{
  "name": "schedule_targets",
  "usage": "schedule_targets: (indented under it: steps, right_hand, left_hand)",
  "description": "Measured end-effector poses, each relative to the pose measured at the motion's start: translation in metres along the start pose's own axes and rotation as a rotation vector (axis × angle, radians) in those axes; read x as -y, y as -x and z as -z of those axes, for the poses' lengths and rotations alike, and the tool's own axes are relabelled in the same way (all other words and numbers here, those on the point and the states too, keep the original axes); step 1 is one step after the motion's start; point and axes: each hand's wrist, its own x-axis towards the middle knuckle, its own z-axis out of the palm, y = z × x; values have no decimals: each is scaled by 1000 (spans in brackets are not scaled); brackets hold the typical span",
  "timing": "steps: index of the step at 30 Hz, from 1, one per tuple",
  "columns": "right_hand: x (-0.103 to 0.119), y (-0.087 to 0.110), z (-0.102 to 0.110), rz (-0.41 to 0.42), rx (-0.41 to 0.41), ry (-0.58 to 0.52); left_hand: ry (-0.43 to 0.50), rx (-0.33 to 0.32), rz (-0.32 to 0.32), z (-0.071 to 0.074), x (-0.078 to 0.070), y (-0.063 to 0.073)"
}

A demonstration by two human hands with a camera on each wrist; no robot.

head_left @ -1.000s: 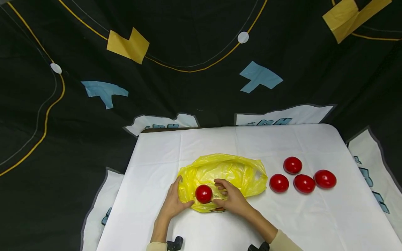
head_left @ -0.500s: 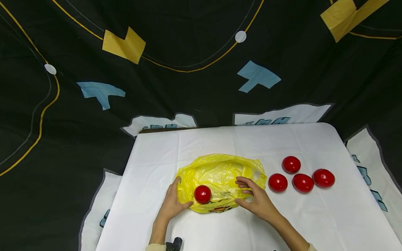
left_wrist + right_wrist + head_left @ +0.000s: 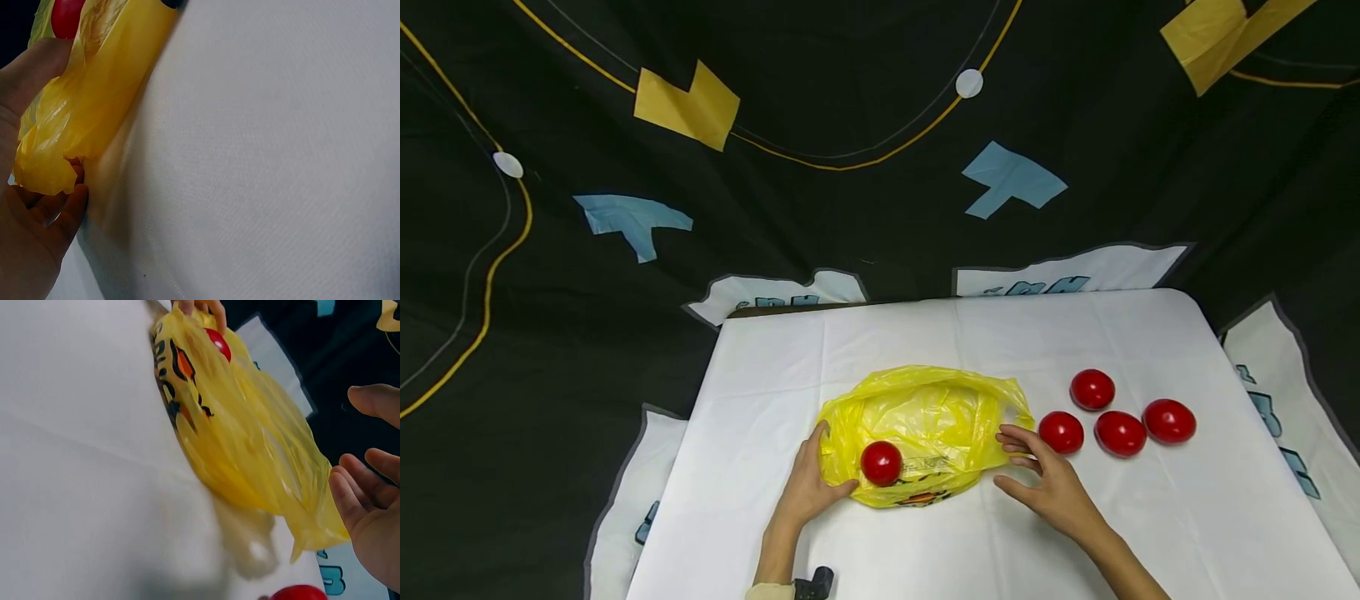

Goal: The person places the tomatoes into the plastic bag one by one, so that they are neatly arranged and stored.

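Observation:
A yellow plastic bag (image 3: 936, 417) lies on the white table with its mouth spread upward. One glossy red ball (image 3: 882, 463) sits in its left part, also showing as a red ball (image 3: 66, 17) in the left wrist view. My left hand (image 3: 808, 483) holds the bag's left end, thumb at the front and fingers behind the yellow plastic (image 3: 119, 81). Relaxed and holding nothing, my right hand (image 3: 1051, 483) hovers by the bag's right end, fingertips near its edge. Printed marks (image 3: 181, 369) run along the bag's front side.
Several more red balls stand in a group right of the bag, the nearest red ball (image 3: 1061, 432) just beyond my right hand. A white cloth covers the table (image 3: 1150, 517). Behind it hangs a black curtain (image 3: 850, 217) with taped paper shapes.
My right hand has moved right, away from the red ball in the bag, to the bag's right end. The left hand stays on the bag. The head view has shifted slightly.

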Motion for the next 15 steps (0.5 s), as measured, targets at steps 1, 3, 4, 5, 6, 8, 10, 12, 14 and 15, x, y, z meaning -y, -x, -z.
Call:
schedule_targets:
  steps: [1,3,4,5,6,8,10,12,14,15]
  right_hand:
    - [-1,1,2,-3,0,9]
    - [-3,4,5,-13,-5,19]
    - [-3,5,7,-16,-10,22]
    - [-4,6,9,-16,-15,24]
    - [-5,7,11,-16,-22,29]
    - [-5,9,15,-15,-40,33]
    - [-6,11,19,-7,-56,36]
    - [-7,13,22,2,-70,47]
    - [-9,15,26,9,-86,59]
    - [-10,16,29,9,-95,72]
  left_hand:
    - [0,0,2,0,0,0]
    - [2,-3,4,0,0,0]
    - [-1,-3,5,0,0,1]
    - [-1,-5,6,0,0,0]
    - [0,-7,5,0,0,0]
    - [0,-10,5,0,0,0]
    - [-1,-11,8,0,0,0]
    - [2,-12,11,-1,0,0]
    - [2,-14,12,-1,-1,0]
    - [1,-13,13,-1,-1,0]
